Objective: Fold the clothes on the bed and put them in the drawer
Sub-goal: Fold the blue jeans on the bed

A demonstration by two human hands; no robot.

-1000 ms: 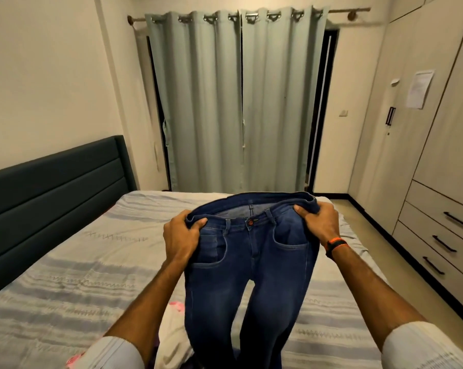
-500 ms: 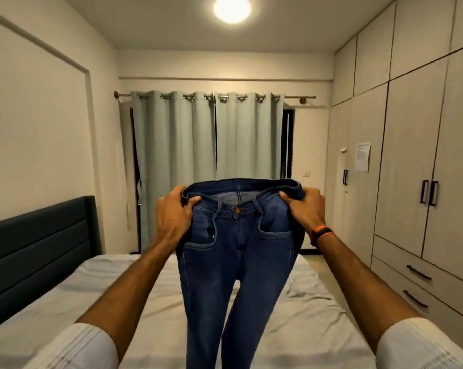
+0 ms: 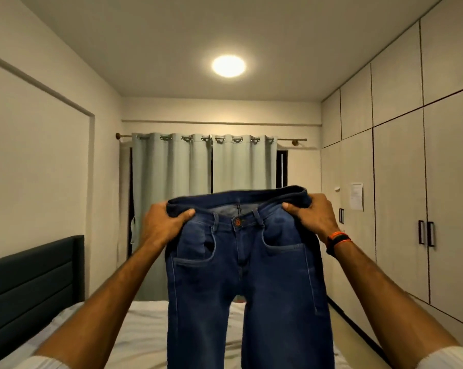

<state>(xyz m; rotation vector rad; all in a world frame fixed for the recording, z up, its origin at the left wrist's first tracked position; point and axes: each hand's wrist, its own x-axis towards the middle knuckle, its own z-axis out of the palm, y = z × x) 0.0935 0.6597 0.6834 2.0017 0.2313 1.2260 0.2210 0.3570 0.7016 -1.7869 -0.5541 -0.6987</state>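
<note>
A pair of dark blue jeans (image 3: 246, 283) hangs in the air in front of me, front side facing me, legs dropping out of the bottom of the view. My left hand (image 3: 162, 226) grips the waistband at its left end, thumb on the front. At the waistband's right end my right hand (image 3: 314, 214) grips the same way; an orange and black band sits on that wrist. The bed (image 3: 142, 334) lies below with a pale sheet. No drawers show in this view.
A dark padded headboard (image 3: 33, 283) runs along the left. Pale green curtains (image 3: 203, 166) hang at the far wall. A tall wardrobe (image 3: 401, 209) with black handles fills the right side. A ceiling lamp (image 3: 228, 65) is lit.
Both hands have raised the jeans higher off the bed, and my view has tilted upward, so the ceiling shows and the drawers at the lower right have dropped out of sight.
</note>
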